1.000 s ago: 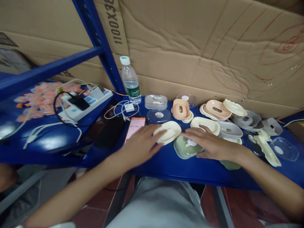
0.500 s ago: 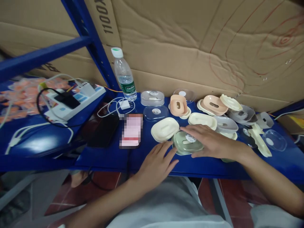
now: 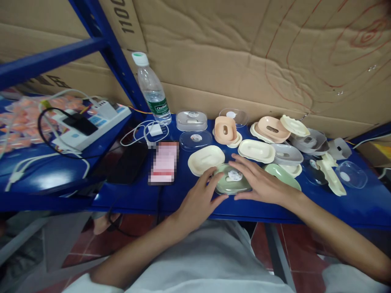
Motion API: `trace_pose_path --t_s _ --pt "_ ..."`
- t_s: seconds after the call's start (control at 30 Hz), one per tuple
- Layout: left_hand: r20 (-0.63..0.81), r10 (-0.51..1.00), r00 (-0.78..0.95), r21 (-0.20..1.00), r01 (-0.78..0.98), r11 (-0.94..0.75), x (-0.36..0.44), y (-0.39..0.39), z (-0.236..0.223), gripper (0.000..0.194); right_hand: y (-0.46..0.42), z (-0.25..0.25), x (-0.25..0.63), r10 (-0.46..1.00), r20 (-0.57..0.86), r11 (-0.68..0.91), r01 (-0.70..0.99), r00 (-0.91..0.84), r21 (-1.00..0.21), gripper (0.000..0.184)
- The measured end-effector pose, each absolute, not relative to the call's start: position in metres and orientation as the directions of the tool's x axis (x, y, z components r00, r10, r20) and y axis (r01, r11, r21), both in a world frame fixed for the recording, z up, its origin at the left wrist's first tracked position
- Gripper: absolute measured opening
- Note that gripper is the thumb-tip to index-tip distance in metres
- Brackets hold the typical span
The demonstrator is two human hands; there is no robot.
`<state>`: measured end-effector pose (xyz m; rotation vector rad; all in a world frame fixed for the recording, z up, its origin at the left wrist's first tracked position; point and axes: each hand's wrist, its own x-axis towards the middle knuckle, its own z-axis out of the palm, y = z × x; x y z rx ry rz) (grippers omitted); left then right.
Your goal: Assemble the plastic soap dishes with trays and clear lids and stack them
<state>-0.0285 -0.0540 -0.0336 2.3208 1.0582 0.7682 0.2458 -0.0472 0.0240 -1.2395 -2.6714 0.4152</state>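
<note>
A green soap box point(image 3: 229, 186) with a clear lid and a white sticker lies on the blue shelf in front of me. My left hand point(image 3: 200, 199) grips its left end, thumb at the near edge and fingers at the far side. At its right end, my right hand point(image 3: 259, 181) curves round the box in the same way. A cream soap dish part point(image 3: 206, 160) sits just beyond my left fingers. Partly under my right wrist is a light green dish point(image 3: 282, 177). Another cream dish point(image 3: 256, 150) lies beyond my right hand.
Peach dishes point(image 3: 273, 129), grey pieces point(image 3: 287, 154) and clear lids point(image 3: 195, 140) spread along the back and right. A phone point(image 3: 165, 162), charger point(image 3: 155, 129) and water bottle point(image 3: 154, 95) stand left. Further left are a power strip point(image 3: 91, 126) and orange bagged pieces point(image 3: 24, 118).
My left hand has left the cream dish part and come to the left end of the green box. My right hand has closed in; the box has shifted slightly, uncovering more of the light green dish.
</note>
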Motion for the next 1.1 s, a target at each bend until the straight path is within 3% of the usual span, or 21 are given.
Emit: trace_pose_path --t_s 0.1,0.17,0.3,0.43,0.53,0.7,0.93,1.0,1.1 --pt "0.291 0.795 0.532 0.635 0.514 -0.576 -0.034 -0.054 -0.035 0.051 -0.053 0.016 0.243 0.735 0.076 0.660 0.686 -0.673 -0.306 0.074" --pt "0.292 0.797 0.528 0.648 0.504 -0.571 -0.037 -0.054 -0.035 0.050 -0.056 0.012 0.244 0.721 0.082 0.679 0.679 -0.688 -0.280 0.070" --pt "0.273 0.800 0.534 0.659 0.502 -0.560 -0.034 -0.057 -0.035 0.056 -0.061 0.011 0.256 0.754 0.065 0.644 0.718 -0.653 -0.265 0.078" --pt "0.237 0.809 0.538 0.651 0.531 -0.543 -0.023 -0.056 -0.030 0.061 -0.067 0.009 0.271 0.820 0.038 0.537 0.746 -0.571 -0.393 0.092" --pt "0.259 0.811 0.524 0.624 0.551 -0.555 -0.023 -0.045 -0.014 0.056 -0.064 0.009 0.273 0.835 0.145 0.536 0.726 -0.531 -0.430 0.080" --pt "0.421 0.759 0.497 0.532 0.542 -0.650 -0.046 -0.010 0.031 0.058 -0.028 0.041 0.255 0.734 0.423 0.673 0.653 -0.532 -0.347 0.057" --pt "0.379 0.815 0.438 0.610 0.545 -0.576 -0.075 0.050 0.045 0.060 0.051 0.068 0.229 0.669 0.415 0.743 0.554 -0.616 -0.375 0.057" --pt "0.457 0.768 0.449 0.566 0.520 -0.640 -0.085 0.078 0.043 0.059 0.081 0.063 0.220 0.666 0.450 0.745 0.558 -0.595 -0.366 0.061" --pt "0.593 0.666 0.452 0.387 0.565 -0.728 -0.098 0.122 0.042 0.056 0.131 0.052 0.198 0.664 0.499 0.743 0.567 -0.557 -0.356 0.065"
